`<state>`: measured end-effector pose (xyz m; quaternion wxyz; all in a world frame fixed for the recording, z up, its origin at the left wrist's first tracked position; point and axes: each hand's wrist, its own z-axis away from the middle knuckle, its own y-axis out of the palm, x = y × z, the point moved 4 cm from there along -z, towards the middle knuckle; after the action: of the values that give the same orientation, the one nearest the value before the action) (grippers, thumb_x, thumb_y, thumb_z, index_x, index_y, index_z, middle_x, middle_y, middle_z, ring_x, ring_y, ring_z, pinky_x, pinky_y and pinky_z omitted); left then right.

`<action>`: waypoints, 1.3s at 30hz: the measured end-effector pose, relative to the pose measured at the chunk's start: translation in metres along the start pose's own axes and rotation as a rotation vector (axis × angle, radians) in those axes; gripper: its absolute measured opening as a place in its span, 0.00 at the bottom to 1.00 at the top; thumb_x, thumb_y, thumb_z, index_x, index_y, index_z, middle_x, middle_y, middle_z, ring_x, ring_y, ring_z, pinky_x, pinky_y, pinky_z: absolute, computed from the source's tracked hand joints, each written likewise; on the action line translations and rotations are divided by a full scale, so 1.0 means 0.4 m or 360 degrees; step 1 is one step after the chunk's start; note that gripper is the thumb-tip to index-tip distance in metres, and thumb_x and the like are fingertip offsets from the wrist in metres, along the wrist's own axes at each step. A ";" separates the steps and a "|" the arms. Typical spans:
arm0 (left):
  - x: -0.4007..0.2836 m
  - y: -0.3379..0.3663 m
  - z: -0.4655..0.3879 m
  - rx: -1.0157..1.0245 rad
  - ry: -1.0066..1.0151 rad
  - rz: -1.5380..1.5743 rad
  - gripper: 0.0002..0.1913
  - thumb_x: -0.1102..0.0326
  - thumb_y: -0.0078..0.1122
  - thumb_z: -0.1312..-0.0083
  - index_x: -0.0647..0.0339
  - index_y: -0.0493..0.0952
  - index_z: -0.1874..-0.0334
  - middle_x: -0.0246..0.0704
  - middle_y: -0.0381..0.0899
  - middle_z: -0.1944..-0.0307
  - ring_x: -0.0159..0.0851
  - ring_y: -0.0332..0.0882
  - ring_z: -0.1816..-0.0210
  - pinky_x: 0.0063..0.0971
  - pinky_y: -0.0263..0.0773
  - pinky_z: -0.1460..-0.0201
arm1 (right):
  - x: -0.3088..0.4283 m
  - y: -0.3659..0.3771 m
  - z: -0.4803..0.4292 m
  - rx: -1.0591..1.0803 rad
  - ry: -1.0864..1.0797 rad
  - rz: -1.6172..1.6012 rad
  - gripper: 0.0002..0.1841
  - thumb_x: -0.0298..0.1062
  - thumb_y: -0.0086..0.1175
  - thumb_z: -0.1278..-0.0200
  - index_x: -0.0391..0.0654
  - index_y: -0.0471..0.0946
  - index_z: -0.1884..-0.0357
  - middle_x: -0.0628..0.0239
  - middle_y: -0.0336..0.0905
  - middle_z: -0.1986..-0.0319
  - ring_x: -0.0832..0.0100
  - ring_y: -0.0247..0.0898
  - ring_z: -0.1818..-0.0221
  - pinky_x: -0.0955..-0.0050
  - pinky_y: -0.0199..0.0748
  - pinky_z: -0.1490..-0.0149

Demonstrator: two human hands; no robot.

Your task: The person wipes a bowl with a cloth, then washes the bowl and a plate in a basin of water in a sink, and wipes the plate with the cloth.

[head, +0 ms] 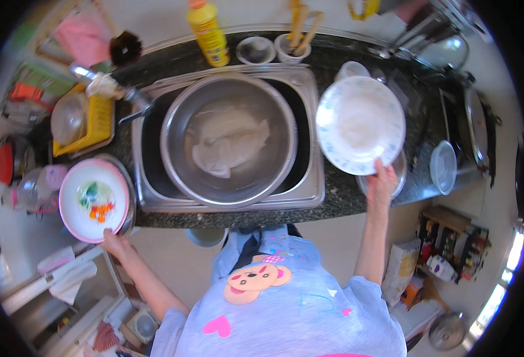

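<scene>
My left hand [115,244] grips the lower rim of a white bowl with a pink edge [94,201]. The bowl's inside has a green leaf print and orange-red patches; I cannot tell whether those patches are print or food. In my right hand [381,184] is a white plate with a pale blue rim pattern [361,126], tilted and held by its near edge. Between the hands, a large stainless steel basin [173,147] rests over the sink [316,187]. Inside it a pale wet cloth [228,149] lies in water.
A tap [138,100] reaches in from the left, beside a yellow basket [106,116]. Behind the sink stand a yellow bottle [209,33], a small dish [255,50] and a cup of wooden-handled utensils [293,51]. A clear plastic bowl [443,168] sits on the right counter.
</scene>
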<state>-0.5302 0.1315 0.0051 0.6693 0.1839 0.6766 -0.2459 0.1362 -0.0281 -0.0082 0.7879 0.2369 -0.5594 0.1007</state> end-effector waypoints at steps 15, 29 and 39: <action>0.098 -0.056 -0.145 -0.0229 -0.0231 -0.0421 0.23 0.68 0.55 0.45 0.72 0.62 0.49 0.47 0.69 0.54 0.47 0.73 0.58 0.37 0.76 0.60 | -0.057 0.109 -0.016 -0.0004 -0.0117 0.0141 0.09 0.29 0.51 0.43 0.34 0.74 0.63 0.66 0.76 0.73 0.81 0.71 0.75 0.83 0.73 0.72; 0.145 0.459 0.552 0.2348 0.1303 -0.2255 0.15 0.53 0.49 0.42 0.56 0.77 0.65 0.38 0.78 0.71 0.46 0.76 0.66 0.38 0.69 0.63 | -0.086 0.151 -0.067 -0.0184 -0.0196 0.0224 0.10 0.29 0.52 0.43 0.34 0.74 0.63 0.67 0.76 0.74 0.82 0.70 0.77 0.85 0.70 0.74; 0.150 0.460 0.451 0.2355 0.1161 -0.2345 0.15 0.54 0.59 0.50 0.58 0.77 0.68 0.37 0.79 0.71 0.44 0.76 0.64 0.37 0.69 0.62 | -0.099 0.172 -0.039 -0.0090 -0.0223 0.0333 0.08 0.29 0.49 0.42 0.33 0.73 0.66 0.68 0.74 0.77 0.84 0.67 0.78 0.84 0.70 0.74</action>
<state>-0.2790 0.1714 -0.0674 -0.1557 0.1522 0.4631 -0.8591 0.1058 0.0434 -0.0311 0.7385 0.1614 -0.6373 0.1499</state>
